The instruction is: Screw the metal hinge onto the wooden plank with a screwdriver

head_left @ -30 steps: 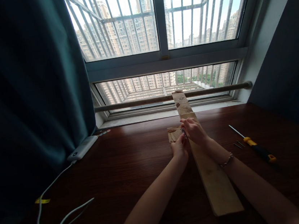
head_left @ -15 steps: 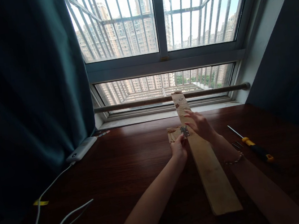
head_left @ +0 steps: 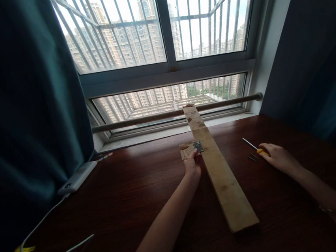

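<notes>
A metal hinge [head_left: 198,146] spans a small wooden block [head_left: 186,150] and the left edge of a long wooden plank [head_left: 228,182]. My left hand [head_left: 193,167] is closed on the small block, its thumb by the lower edge of the hinge; the other fingers are mostly hidden. To the right of the plank, my right hand [head_left: 279,159] is closed over the handle of a yellow and black screwdriver [head_left: 262,152]. The screwdriver's shaft points away to the left, and most of its handle is under the hand. Several screws [head_left: 252,157] lie beside the shaft.
The dark wooden tabletop [head_left: 127,196] runs up to the barred window, where the plank's far end meets a horizontal rail [head_left: 154,117]. At left stand a white power bank [head_left: 79,177], its white cable [head_left: 41,218] and a dark curtain [head_left: 30,98].
My right hand has left the plank and moved right, onto the screwdriver handle. The left hand keeps its hold at the hinge. The whole view has shifted a little.
</notes>
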`<state>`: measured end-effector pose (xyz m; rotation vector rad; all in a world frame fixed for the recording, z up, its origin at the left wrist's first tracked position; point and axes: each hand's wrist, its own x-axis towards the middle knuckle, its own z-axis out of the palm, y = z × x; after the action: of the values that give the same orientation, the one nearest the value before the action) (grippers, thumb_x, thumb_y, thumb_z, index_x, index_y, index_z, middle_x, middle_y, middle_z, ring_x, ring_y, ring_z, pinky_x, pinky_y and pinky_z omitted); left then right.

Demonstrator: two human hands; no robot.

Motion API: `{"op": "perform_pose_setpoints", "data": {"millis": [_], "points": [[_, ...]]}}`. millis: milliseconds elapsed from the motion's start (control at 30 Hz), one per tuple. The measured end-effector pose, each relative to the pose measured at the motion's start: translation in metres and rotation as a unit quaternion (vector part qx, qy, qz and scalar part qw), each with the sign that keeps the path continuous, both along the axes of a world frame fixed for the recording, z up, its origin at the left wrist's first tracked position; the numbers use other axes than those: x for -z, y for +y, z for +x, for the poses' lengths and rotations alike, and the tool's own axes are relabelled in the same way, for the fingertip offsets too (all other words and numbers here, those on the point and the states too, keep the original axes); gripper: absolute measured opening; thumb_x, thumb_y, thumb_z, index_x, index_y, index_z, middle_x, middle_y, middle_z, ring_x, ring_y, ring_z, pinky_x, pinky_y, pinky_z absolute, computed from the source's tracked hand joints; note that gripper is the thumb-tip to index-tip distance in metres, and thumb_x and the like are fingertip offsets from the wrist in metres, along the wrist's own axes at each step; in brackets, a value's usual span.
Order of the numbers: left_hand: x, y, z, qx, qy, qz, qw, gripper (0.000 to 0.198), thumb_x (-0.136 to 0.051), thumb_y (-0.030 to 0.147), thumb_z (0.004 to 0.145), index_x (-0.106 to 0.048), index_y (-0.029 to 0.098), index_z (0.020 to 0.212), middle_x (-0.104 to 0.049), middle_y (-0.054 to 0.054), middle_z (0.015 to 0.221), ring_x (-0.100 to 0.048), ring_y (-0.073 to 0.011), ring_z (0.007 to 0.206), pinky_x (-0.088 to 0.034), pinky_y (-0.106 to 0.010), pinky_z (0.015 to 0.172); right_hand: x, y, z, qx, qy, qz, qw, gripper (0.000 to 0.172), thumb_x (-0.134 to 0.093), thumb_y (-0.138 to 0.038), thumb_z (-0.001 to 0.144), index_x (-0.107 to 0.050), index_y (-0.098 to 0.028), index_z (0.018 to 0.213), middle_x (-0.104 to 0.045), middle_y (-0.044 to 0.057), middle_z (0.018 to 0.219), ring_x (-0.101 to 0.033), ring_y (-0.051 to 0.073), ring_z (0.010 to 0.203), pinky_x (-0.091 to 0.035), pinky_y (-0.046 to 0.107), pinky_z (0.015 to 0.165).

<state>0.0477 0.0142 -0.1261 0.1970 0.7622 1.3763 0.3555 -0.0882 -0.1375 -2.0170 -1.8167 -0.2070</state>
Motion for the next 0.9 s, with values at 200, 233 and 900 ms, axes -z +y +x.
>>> {"op": "perform_pose_setpoints", "data": {"millis": [200,233,900], "points": [[0.004,0.003,0.0,0.012,-0.005,0.004,1.0,0.015,-0.062,0.001,0.062,-0.055,0.013,0.068,-0.064,-0.002,0.064,-0.06,-0.0119,0.055,-0.048,-0.022,0.056,0.049,-0.015,0.037,0.098,0.026,-0.033,0.994,0.041,-0.045,-0.04,0.08,-0.053,-0.014,0.11,-0.064,0.013,0.095,-0.061,0.028,0.086,-0.046,0.034,0.073],[0.004,0.003,0.0,0.011,-0.003,0.004,1.0,0.015,-0.062,0.001,0.062,-0.055,0.013,0.068,-0.064,-0.002,0.064,-0.06,-0.0118,0.054,-0.048,-0.022,0.056,0.051,-0.013,0.039,0.092,0.038,-0.039,0.994,0.042,-0.046,-0.041,0.079,-0.052,-0.014,0.111,-0.064,0.012,0.092,-0.062,0.027,0.085,-0.046,0.034,0.073],[-0.002,0.0,-0.002,0.013,0.006,0.001,1.0,0.013,-0.061,0.0,0.061,-0.056,0.012,0.063,-0.062,-0.001,0.057,-0.057,-0.0091,0.049,-0.043,-0.018,0.048,0.044,-0.015,0.022,0.154,0.128,0.086,0.976,0.042,-0.058,-0.043,0.067,-0.06,-0.016,0.099,-0.064,0.009,0.083,-0.061,0.028,0.076,-0.046,0.038,0.071]]}}
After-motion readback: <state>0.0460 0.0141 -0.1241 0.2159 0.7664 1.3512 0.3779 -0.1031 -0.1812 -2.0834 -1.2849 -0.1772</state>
